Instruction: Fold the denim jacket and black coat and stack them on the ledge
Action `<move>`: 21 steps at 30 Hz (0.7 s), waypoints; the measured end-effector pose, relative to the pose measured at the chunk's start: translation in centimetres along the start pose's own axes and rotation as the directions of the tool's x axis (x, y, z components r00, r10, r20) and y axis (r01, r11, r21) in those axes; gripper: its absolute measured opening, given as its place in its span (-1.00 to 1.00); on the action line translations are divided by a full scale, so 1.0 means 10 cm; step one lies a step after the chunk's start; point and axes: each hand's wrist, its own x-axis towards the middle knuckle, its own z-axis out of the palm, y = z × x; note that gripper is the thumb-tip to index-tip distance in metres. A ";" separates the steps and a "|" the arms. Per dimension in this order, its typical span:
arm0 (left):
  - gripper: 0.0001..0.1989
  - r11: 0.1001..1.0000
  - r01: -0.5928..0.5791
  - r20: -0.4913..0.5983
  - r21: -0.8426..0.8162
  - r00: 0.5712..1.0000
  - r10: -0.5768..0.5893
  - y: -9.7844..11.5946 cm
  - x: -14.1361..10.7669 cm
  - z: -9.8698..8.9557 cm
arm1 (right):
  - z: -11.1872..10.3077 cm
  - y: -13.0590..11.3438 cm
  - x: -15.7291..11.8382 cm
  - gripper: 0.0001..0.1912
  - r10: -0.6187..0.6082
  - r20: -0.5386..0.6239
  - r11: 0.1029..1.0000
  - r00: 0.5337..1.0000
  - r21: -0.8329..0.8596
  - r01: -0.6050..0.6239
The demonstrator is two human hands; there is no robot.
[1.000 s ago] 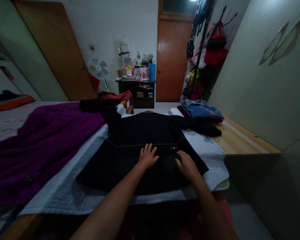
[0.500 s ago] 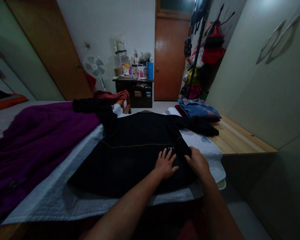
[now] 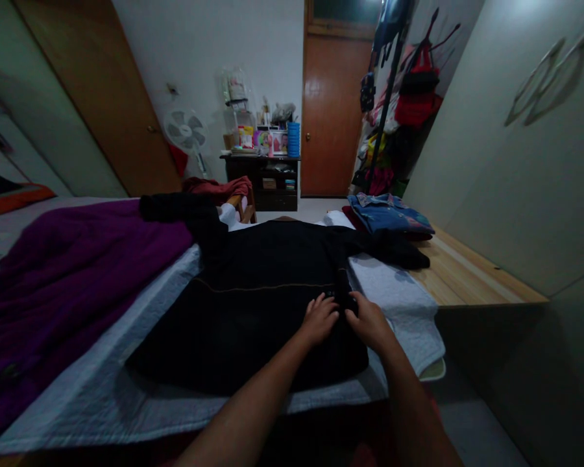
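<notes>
A black coat (image 3: 263, 324) lies spread out before me, its sleeves stretched to both sides and a thin tan seam running across it. Its right side is turned inward over the body. My left hand (image 3: 318, 319) rests on the cloth beside a few small buttons, fingers apart and slightly bent. Just to the right, my right hand (image 3: 370, 319) grips the coat's folded side edge between thumb and fingers. Under the coat is a pale quilted cover (image 3: 399, 292).
Purple cloth (image 3: 87, 259) is heaped at left. Folded denim clothing (image 3: 389, 214) sits on a wooden board (image 3: 481, 279) at right, beside a tall cabinet (image 3: 525, 175). Farther back are a white fan (image 3: 185, 130), a dark cabinet (image 3: 260, 185) and a door (image 3: 331, 117).
My right hand has moved left, bringing the coat's right edge inward and uncovering more of the quilted cover. My left hand stays on the coat, its fingers now closer together.
</notes>
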 end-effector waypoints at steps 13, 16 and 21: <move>-0.31 0.808 0.018 -0.009 -0.589 1.000 -0.029 -0.11 0.16 -0.12 | -0.26 -0.03 0.22 -0.69 -0.288 0.435 0.942 0.853 0.289 0.170; -0.30 0.895 -0.078 -0.106 -0.440 0.994 0.034 -0.13 0.13 -0.09 | -0.41 0.21 0.56 -0.69 -0.181 0.327 0.953 0.928 0.292 0.083; -0.46 0.974 -0.125 -0.201 -0.190 0.976 0.086 -0.10 0.04 -0.06 | -0.51 0.54 1.23 -0.57 0.100 -0.092 0.980 0.991 0.182 -0.082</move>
